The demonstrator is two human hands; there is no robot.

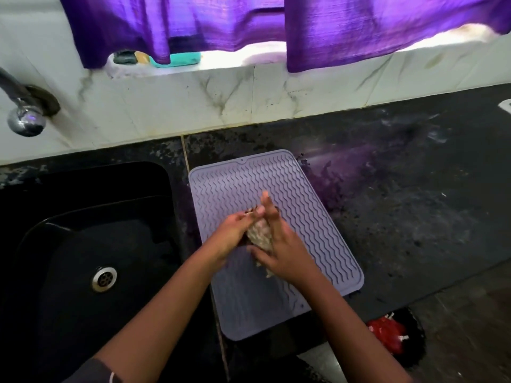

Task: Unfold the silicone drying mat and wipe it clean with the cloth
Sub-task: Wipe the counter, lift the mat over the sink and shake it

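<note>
A lavender silicone drying mat (309,205) with wavy ridges lies unfolded and flat on the dark counter, just right of the sink. Over its middle both my hands hold a crumpled beige cloth (258,234) between them. My left hand (232,234) grips the cloth from the left side. My right hand (282,247) presses it from the right, fingers stretched toward the wall. The cloth's lower end hangs down by my right wrist, close to the mat.
A black sink (91,244) with a metal drain (104,278) sits to the left, a chrome tap (26,121) above it. Dark stone counter (414,203) extends right. Purple curtain (249,26) hangs over the windowsill. A red item (387,334) lies below the counter edge.
</note>
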